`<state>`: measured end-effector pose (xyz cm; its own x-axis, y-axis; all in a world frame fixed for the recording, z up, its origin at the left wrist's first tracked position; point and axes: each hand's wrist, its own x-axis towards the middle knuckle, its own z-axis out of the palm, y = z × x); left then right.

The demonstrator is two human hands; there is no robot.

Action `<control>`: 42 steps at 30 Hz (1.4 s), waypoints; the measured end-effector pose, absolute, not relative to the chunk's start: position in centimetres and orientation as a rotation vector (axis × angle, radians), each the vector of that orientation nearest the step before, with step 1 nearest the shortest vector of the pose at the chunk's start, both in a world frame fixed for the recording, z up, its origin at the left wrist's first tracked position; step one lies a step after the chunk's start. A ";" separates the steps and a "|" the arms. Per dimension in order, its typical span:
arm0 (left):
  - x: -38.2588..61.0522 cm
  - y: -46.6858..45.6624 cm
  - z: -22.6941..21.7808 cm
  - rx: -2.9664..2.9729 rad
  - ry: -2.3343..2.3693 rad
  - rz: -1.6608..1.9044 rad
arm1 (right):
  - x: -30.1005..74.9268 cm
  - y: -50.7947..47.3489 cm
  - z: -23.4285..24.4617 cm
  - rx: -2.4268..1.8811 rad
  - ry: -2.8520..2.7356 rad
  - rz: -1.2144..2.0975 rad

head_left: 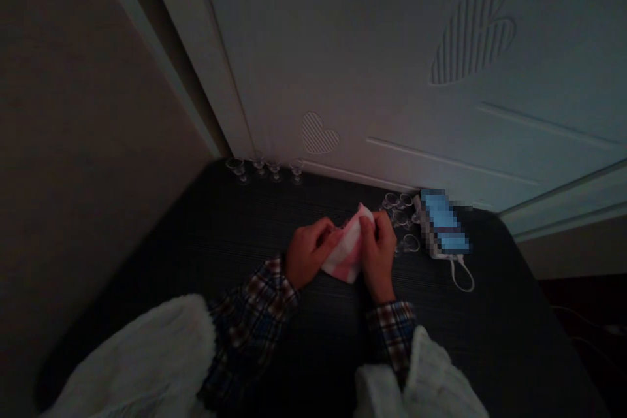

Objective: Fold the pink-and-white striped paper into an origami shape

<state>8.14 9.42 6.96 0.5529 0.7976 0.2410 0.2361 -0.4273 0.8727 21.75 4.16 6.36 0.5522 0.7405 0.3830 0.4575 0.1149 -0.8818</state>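
Between my two hands is a pink-and-white cloth [347, 255], bunched up above the middle of the dark table. My left hand [308, 251] grips its left side, with thumb and fingers closed on it. On the opposite side, my right hand [379, 248] pinches the cloth near its top, thumb uppermost. Whether something is wrapped inside the cloth I cannot tell. Just beyond my right hand stands a cluster of several small clear stemmed glasses [400, 217]. One more glass [411, 243] is close to my right fingers, partly hidden by them.
At the table's far left edge stand several small stemmed glasses [275, 170]. A phone [445, 222] with a lit, blurred screen leans on the right, a white cable [463, 276] looping from it. A white panel with heart reliefs [318, 133] rises behind the black table [196, 235]. The light is dim.
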 end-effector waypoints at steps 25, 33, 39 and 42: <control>8.1 10.1 6.3 1.868 0.922 0.844 | 21.6 4.4 6.6 -1.453 -1.027 0.371; 8.3 10.7 5.7 1.667 0.968 0.886 | 21.4 4.4 7.0 -1.450 -1.181 0.269; 8.3 10.5 6.2 1.921 0.972 0.960 | 21.5 4.6 6.7 -1.491 -1.140 0.236; 8.3 10.4 6.2 1.973 1.004 0.933 | 21.6 4.6 6.6 -1.504 -1.116 0.246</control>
